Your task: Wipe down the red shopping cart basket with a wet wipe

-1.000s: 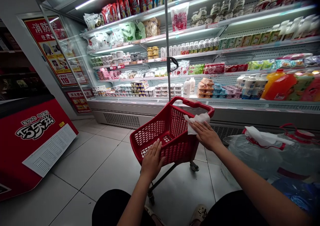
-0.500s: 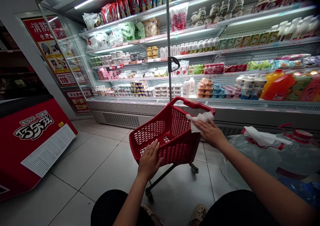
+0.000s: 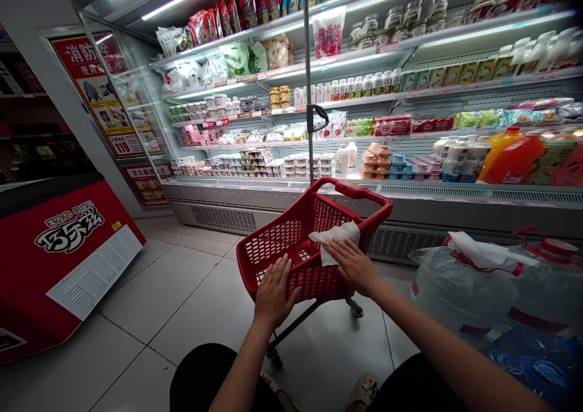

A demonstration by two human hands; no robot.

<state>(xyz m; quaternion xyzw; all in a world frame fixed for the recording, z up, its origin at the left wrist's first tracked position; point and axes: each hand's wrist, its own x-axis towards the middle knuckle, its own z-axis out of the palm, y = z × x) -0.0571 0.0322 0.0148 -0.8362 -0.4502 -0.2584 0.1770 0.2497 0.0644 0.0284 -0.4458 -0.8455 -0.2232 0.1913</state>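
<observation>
A small red plastic shopping cart (image 3: 319,276) with perforated sides stands on the floor in front of me. My left hand (image 3: 274,290) lies on its near rim toward the front left, fingers stretched out over the edge. Under my right hand (image 3: 353,264) is a white wipe (image 3: 339,235), pressed against the near rim around the middle of the basket. The wipe drapes over the rim, partly inside and partly outside. The cart's handle (image 3: 355,191) rises at the back right with no hand on it.
Behind the cart runs a refrigerated display case (image 3: 291,187) stocked with dairy and drinks. A red freezer (image 3: 68,260) stands at left. Large water bottles (image 3: 464,284) stand close on my right, with white cloth or tissue (image 3: 483,251) on their handles. My knees flank the cart below.
My right hand has slid the wipe left and toward me along the cart's rim, away from the handle end. My left hand stays on the rim.
</observation>
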